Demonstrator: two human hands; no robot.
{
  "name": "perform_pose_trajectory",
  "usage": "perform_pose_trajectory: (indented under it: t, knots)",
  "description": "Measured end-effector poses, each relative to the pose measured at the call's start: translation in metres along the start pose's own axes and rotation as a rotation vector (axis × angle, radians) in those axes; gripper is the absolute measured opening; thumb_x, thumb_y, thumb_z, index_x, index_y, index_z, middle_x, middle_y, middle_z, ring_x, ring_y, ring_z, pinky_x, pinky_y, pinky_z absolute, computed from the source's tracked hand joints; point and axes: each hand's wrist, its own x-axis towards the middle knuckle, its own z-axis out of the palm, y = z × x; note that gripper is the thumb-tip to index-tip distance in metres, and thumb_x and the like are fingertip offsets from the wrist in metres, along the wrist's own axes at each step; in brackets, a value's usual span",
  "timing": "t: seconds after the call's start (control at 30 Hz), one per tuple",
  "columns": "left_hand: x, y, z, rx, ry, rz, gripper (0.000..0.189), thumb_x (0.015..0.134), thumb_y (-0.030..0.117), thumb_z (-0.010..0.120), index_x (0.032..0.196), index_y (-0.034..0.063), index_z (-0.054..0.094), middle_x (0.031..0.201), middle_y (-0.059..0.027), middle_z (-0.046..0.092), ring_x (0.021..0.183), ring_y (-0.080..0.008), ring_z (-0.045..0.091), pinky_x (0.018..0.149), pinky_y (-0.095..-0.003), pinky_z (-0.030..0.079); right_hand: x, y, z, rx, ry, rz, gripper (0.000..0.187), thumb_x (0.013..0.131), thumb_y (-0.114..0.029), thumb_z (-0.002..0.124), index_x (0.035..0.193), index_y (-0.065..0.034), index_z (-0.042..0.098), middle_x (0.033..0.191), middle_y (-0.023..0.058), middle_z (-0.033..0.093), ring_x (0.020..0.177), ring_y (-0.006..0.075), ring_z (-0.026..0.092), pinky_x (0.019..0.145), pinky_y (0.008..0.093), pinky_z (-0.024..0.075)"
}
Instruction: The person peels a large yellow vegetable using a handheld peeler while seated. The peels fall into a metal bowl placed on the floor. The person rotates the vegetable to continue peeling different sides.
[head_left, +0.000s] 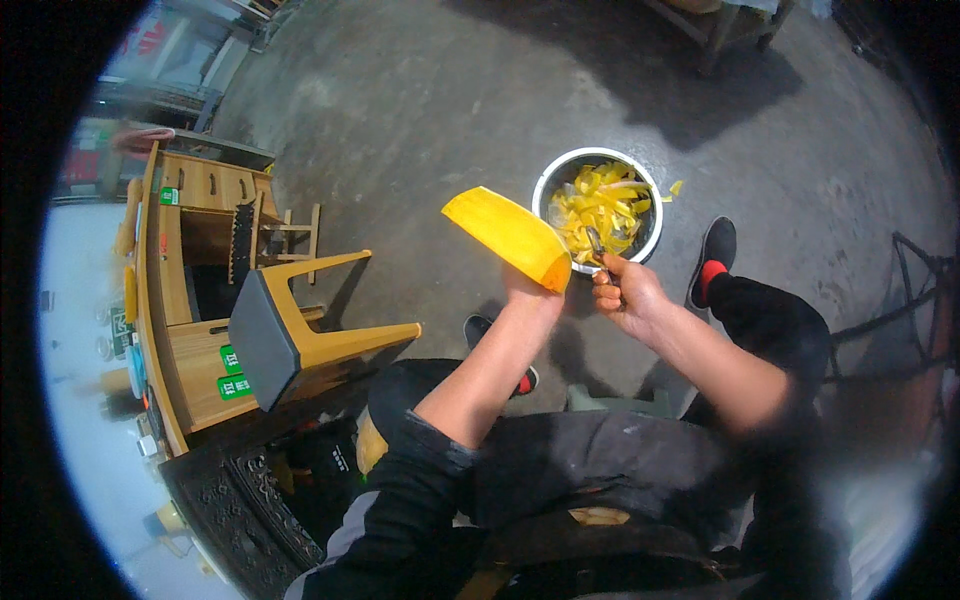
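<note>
My left hand (531, 289) grips from below a long wedge of yellow-orange flesh (510, 234), probably pumpkin, with a smooth pared-looking surface. Its lower right end lies by the bucket's rim. In my right hand (628, 294) is a metal peeler (595, 241), its head over the bucket and its handle mostly hidden by my fingers. The peeler and the wedge are apart. A round bucket with a white rim (655, 196) stands on the floor beyond my hands, holding many yellow peelings (604, 199).
A stool with a grey seat (262, 337) and yellow legs stands at the left, before a wooden desk (180, 300). A peeling (676, 187) lies by the bucket's right side. A dark metal frame (911, 300) is at the right; table legs (720, 37) stand at the top.
</note>
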Motion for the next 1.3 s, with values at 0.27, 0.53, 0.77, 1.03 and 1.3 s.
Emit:
perform_pose_trajectory:
  t: [0.27, 0.53, 0.77, 1.03, 1.3]
  knots:
    - [0.012, -0.003, -0.004, 0.039, 0.030, 0.017, 0.019, 0.107, 0.023, 0.060, 0.115, 0.0084, 0.067, 0.103, -0.0091, 0.073, 0.094, -0.0247, 0.074, 0.087, -0.0397, 0.063, 0.016, -0.002, -0.007, -0.280, 0.201, -0.252, 0.032, 0.111, -0.019, 0.049, 0.143, -0.0118, 0.047, 0.076, 0.0017, 0.053, 0.053, 0.0109, 0.044, 0.046, 0.0298, 0.0372]
    - [0.006, -0.001, 0.002, 0.126, 0.037, 0.013, 0.032, 0.114, 0.031, 0.048, 0.135, 0.0109, 0.060, 0.122, -0.0045, 0.070, 0.111, -0.0203, 0.070, 0.098, -0.0387, 0.058, 0.051, 0.019, -0.048, -0.627, 0.448, -0.147, 0.018, 0.112, -0.023, 0.051, 0.122, -0.0088, 0.046, 0.077, 0.0065, 0.061, 0.054, 0.0160, 0.050, 0.047, 0.0336, 0.0390]
    - [0.012, -0.001, -0.007, 0.148, 0.049, 0.048, 0.031, 0.113, 0.032, 0.050, 0.133, 0.0113, 0.061, 0.120, -0.0051, 0.069, 0.110, -0.0209, 0.069, 0.097, -0.0385, 0.058, 0.002, 0.040, -0.009, -0.666, 0.054, -0.978, 0.028, 0.110, -0.016, 0.056, 0.136, -0.0067, 0.048, 0.079, 0.0036, 0.061, 0.061, 0.0125, 0.056, 0.053, 0.0305, 0.0434]
    - [0.021, 0.000, -0.014, 0.106, 0.035, -0.006, 0.036, 0.112, 0.036, 0.044, 0.131, 0.0107, 0.059, 0.120, -0.0071, 0.067, 0.108, -0.0242, 0.069, 0.096, -0.0416, 0.060, -0.068, 0.039, 0.030, -1.213, -0.188, -1.410, 0.040, 0.102, -0.003, 0.065, 0.142, -0.0024, 0.063, 0.119, 0.0247, 0.074, 0.107, 0.0418, 0.075, 0.088, 0.0455, 0.0619]
    - [0.021, -0.001, -0.014, 0.102, 0.107, -0.006, 0.036, 0.112, 0.038, 0.044, 0.133, 0.0111, 0.058, 0.123, -0.0076, 0.066, 0.110, -0.0248, 0.069, 0.096, -0.0416, 0.060, -0.058, 0.032, 0.020, -1.368, -0.149, -1.408, 0.045, 0.098, 0.001, 0.067, 0.142, -0.0063, 0.065, 0.117, 0.0254, 0.073, 0.094, 0.0434, 0.075, 0.081, 0.0463, 0.0620]
